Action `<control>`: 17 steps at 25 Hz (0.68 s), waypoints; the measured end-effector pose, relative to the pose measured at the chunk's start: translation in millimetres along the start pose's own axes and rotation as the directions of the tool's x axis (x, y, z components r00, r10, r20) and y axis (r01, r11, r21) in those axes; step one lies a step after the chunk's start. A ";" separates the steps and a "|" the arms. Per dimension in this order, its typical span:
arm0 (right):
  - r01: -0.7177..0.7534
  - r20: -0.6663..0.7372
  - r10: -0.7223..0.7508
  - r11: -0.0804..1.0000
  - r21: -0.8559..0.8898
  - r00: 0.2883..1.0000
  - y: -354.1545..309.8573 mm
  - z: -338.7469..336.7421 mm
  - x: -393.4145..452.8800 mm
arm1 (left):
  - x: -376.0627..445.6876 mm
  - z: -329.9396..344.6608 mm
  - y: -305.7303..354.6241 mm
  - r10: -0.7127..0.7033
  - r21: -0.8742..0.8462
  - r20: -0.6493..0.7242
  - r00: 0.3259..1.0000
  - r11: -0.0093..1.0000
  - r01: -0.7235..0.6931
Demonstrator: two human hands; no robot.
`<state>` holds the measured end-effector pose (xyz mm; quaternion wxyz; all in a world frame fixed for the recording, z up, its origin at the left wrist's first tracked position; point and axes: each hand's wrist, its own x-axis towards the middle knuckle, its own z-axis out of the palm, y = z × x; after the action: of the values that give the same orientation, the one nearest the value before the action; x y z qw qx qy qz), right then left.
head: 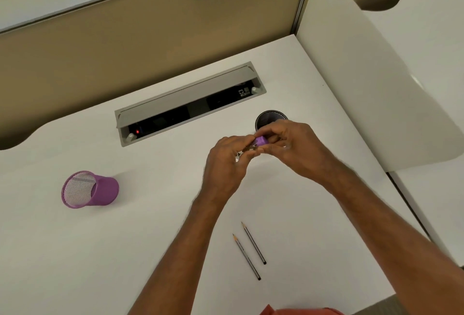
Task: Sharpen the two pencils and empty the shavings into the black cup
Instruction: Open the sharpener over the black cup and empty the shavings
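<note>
Both hands meet over the white desk [175, 214], just in front of the black mesh cup [270, 117]. My right hand [291, 149] grips the purple part of a small sharpener [261, 141]. My left hand [226, 161] pinches the other part of it, where some brownish shavings show between the fingers. My right hand hides the near rim of the black cup. Two dark pencils lie side by side near the front edge, points facing away from me: one on the left [246, 256], one on the right [253, 242]. Both tips look pointed.
A purple mesh cup [89, 189] lies on its side at the left. A grey cable tray [188, 103] with its lid up is set into the desk behind the hands. Beige partition walls close the back, and a white divider panel [364, 76] stands at the right.
</note>
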<state>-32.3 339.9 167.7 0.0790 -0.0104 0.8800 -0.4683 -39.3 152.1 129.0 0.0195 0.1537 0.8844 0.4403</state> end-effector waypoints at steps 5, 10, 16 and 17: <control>-0.031 -0.025 0.030 0.999 -0.016 0.999 10.1 -8.2 14.4 | 22.4 8.1 -3.9 -0.004 -0.001 0.055 0.998 1.000 0.004; -0.016 0.008 0.016 1.000 -0.001 1.000 16.9 -17.5 25.5 | 40.1 13.3 -9.4 0.007 0.003 0.068 0.998 1.000 -0.007; -0.067 -0.031 0.069 0.995 0.078 0.997 25.5 -18.5 35.2 | 54.1 20.2 -9.8 -0.026 0.007 0.055 0.998 1.000 0.026; -0.068 -0.034 0.072 0.993 0.101 0.997 27.3 -19.1 35.9 | 55.9 21.1 -11.3 -0.031 0.001 0.051 0.998 1.000 0.031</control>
<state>-69.1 367.6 151.1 0.0790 0.0332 0.8566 -0.5087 -91.9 178.2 112.8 0.0488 0.1511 0.8859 0.4357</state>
